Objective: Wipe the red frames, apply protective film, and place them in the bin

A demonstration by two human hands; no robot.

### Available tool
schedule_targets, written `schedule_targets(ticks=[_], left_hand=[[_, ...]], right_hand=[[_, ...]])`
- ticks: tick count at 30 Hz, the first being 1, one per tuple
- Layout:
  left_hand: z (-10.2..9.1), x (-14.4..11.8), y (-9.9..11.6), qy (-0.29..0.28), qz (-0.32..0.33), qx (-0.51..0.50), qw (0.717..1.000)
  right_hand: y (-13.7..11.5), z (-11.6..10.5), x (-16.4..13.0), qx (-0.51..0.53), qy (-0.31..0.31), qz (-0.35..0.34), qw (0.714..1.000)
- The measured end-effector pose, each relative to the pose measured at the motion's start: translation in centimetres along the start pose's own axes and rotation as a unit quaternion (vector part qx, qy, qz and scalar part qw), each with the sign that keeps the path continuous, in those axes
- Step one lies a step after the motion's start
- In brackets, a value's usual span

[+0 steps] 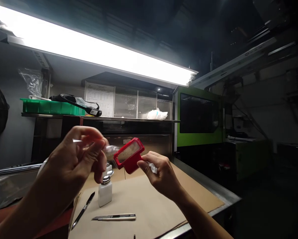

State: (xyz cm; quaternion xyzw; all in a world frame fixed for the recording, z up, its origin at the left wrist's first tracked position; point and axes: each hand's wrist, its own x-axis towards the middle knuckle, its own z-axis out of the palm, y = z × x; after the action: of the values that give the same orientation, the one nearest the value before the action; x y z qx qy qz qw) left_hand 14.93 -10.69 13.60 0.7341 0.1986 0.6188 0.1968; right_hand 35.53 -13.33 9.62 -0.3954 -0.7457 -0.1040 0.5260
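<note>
My right hand (161, 172) grips a red plastic frame (133, 163) by its lower right side, between thumb and fingers. The frame is tilted, and its long window looks clear or hazy. Crumpled white tissue (153, 167) pokes out of the same hand. Left of the frame, my left hand (85, 154) is closed, its thumb pressed to the fingers on a thin, clear plastic piece (111, 149) that is blurred. This piece reaches close to the frame's left end; I cannot tell whether they touch.
On the brown board (144, 205) stand a white pump bottle (105, 193) with a metal lid, a pen (83, 209) and a utility knife (114, 217). Above, a shelf (131, 119) holds a green tray (51, 108) and white crumpled plastic (157, 114). A green machine (201, 139) stands at right.
</note>
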Motion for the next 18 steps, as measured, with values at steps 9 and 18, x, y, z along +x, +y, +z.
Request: schedule_targets(ticks=[9,18], left_hand=[[3.9,-0.7,-0.1,0.033,0.209,0.420,0.882],[2.9,-0.3,-2.8,0.062,0.161,0.363,0.916]], right_hand=[[0.3,0.4,-0.6,-0.145,0.015,-0.055,0.988],[-0.2,-0.1,-0.8,-0.064,0.038,-0.034,0.997]])
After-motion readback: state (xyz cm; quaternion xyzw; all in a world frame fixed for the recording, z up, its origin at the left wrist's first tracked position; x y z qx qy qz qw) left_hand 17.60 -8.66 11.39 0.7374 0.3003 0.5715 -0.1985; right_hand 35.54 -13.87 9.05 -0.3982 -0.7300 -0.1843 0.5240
